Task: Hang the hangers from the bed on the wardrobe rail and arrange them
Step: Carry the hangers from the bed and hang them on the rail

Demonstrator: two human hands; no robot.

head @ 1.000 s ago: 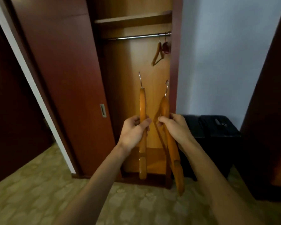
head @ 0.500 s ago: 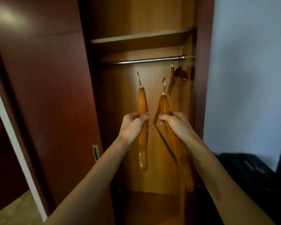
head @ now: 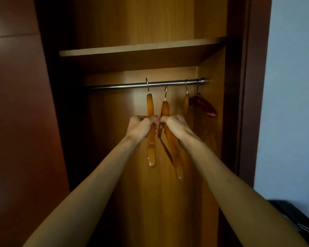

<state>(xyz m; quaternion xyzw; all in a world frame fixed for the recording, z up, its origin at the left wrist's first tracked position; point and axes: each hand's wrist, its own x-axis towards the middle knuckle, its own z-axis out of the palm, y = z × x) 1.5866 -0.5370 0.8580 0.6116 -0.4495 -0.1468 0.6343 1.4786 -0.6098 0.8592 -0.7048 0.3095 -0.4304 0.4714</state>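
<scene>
Your left hand (head: 141, 126) is clamped on one wooden hanger (head: 150, 139), hook over the rail (head: 132, 85). Your right hand (head: 175, 127) grips a second hanger (head: 173, 150), hook just below the rail. Farther right, a third wooden hanger (head: 186, 102) and a dark red one (head: 202, 105) hang under the shelf (head: 132, 49).

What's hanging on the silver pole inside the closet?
On the rail: a wooden hanger and a dark red hanger. Whether the left-hand hanger's hook is over it is unclear.

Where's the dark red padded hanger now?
Head view: the dark red padded hanger hangs at the far right end of the metal wardrobe rail, just right of a hung wooden hanger.
</scene>
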